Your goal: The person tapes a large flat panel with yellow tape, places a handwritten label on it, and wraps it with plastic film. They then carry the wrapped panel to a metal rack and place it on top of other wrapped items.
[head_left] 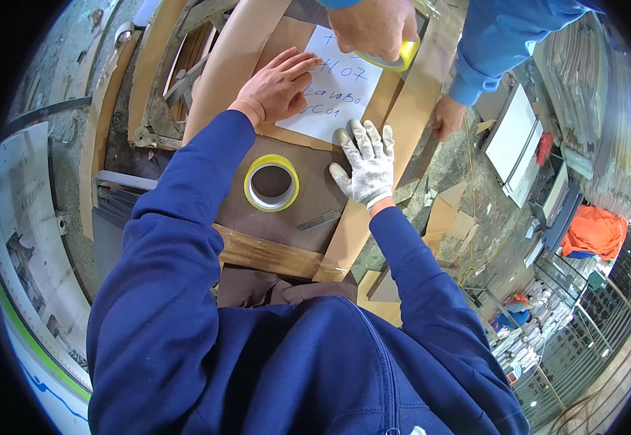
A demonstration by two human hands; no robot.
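Observation:
A white paper sheet with handwriting lies on brown cardboard over a dark wood-grain panel. My bare left hand rests palm down across the sheet's left edge, holding nothing. My right hand, in a whitish work glove, is spread at the lower right corner of the sheet. Between my forearms, a roll of yellow tape lies on its side on the panel. A thin dark strip is beside it. A co-worker's hand grips another yellow tape roll over the sheet's top right.
The co-worker's other hand hangs at the right, beyond the cardboard edging. Cardboard scraps and white panels lie on the floor there. Wooden frames stand at the left. An orange cloth is farther right.

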